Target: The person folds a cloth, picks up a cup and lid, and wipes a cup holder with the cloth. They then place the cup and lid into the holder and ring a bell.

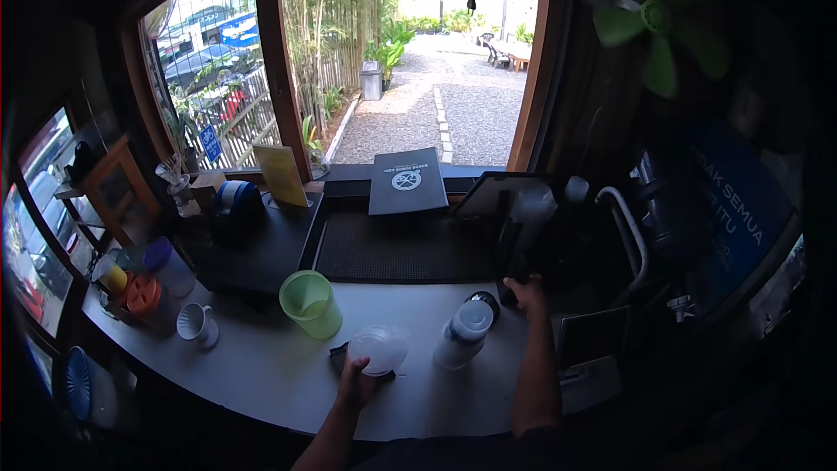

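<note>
- Two hands, well apart: left hand (356, 382) clamps the translucent cup (380, 347).
- Right hand (525, 293) is at the counter (261, 371) far edge, grip too dark to tell.
- Bare surface runs between translucent cup and pale bottle (460, 338).

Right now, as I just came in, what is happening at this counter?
At the white counter, a person's left hand holds a clear plastic cup. The right hand reaches farther back; it is too dark to tell whether it grips something. A green container stands beyond the cup, to its left.
</note>
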The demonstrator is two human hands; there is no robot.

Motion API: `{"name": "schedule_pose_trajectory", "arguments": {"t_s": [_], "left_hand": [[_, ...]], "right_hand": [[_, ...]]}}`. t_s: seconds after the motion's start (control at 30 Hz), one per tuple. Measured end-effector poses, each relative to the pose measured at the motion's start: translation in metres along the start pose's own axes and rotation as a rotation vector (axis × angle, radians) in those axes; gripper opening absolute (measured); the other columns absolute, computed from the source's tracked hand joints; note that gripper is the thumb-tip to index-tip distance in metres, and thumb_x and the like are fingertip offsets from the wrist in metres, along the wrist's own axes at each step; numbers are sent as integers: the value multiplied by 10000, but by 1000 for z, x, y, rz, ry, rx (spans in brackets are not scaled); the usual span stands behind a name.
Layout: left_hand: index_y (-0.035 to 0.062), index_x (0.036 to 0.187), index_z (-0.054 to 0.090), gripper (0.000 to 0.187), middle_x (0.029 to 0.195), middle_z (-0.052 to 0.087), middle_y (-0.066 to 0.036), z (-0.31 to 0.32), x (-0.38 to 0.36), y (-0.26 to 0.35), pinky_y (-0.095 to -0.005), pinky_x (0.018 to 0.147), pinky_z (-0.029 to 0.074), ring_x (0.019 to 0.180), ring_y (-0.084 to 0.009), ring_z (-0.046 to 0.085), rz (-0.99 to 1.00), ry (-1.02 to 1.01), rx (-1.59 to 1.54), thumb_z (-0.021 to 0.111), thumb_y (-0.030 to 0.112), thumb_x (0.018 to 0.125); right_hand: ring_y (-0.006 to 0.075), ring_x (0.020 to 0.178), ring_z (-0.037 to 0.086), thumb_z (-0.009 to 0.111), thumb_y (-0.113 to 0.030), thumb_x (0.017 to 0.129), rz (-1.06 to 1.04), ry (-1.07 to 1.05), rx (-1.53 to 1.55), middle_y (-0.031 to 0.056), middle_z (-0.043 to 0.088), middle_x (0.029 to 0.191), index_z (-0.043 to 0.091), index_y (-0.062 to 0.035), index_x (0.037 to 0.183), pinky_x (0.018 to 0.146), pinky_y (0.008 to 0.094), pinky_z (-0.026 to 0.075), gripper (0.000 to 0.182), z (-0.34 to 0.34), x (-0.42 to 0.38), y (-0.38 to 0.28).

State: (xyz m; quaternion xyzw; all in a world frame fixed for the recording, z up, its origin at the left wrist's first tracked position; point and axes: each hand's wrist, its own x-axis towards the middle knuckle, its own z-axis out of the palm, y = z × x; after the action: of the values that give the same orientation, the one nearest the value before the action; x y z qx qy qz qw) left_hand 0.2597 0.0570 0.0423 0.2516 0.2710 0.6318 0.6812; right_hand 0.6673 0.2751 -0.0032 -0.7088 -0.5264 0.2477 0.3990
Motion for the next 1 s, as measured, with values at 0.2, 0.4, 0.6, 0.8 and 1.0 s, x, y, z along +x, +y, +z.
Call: {"name": "schedule_pose_trajectory", "arguments": {"t_s": [0.2,0.4,0.6,0.8,1.0], "left_hand": [[61,1446,256,956,1353,427,-185,-4,-18,7,-520,983,505,1256,-351,497,27,31,66,794,397,730],[59,1500,193,1031,1377,406,-185,-18,-26,12,-518,1088,422,1304,-336,454,44,96,119,800,362,724],[56,1507,180,1048,1387,399,-174,-18,-32,21,-493,1107,395,1322,-314,438,51,139,221,801,338,712],[34,1471,234,997,1345,457,-173,-11,-35,27,-467,1081,428,1276,-308,490,56,117,280,794,328,701],[29,1469,238,1002,1344,461,-176,-19,-39,40,-455,1073,435,1272,-297,497,-37,92,343,797,351,703]], "right_hand": [[103,648,573,795,-356,818,316,-231,304,-12,592,783,625,-121,919,458,267,441,308,-27,-38,-64],[70,633,565,746,-345,895,122,-154,584,-44,570,750,610,-152,889,468,238,463,236,-29,-52,-63],[52,679,525,578,-422,1009,-144,56,718,30,572,1041,597,-15,1246,558,211,465,471,-46,-60,-82],[91,836,560,580,-310,1014,-556,287,456,96,505,1336,558,14,1374,643,237,453,485,-86,-112,-168],[172,943,604,729,-340,909,-584,-21,657,114,647,1073,684,-17,983,823,347,495,335,-91,-199,-237]]}}
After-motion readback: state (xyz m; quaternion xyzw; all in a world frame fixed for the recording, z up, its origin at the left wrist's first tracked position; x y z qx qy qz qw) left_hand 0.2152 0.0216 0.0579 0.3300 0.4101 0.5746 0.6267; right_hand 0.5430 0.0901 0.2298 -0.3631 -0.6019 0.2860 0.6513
